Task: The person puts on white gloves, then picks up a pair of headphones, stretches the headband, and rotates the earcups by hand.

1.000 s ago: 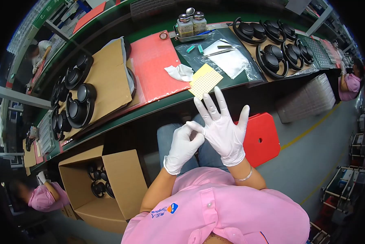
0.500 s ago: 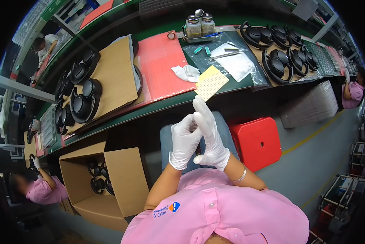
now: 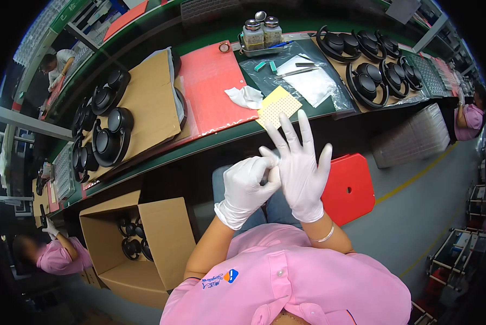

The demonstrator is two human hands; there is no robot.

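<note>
Both my hands wear thin white gloves and are raised over my lap. My right hand is spread with its palm towards me, the thumb out to the right and most fingers pointing up. My left hand is closed in a pinch at the little-finger side of the right hand, gripping the white glove there. The exact point of the pinch is partly hidden by its fingers. Just beyond my fingertips lies a yellow sheet of small round stickers at the bench edge, beside a crumpled white cloth.
Black headphones lie on cardboard at right, more headphones at left. Tweezers rest on white sheets near glass bottles. An open carton stands at left, a red stool at right. Co-workers sit at both sides.
My right hand has turned palm towards me and spread its fingers, moving slightly right. My left hand has shifted from the fingers to a pinch at the right hand's little-finger side.
</note>
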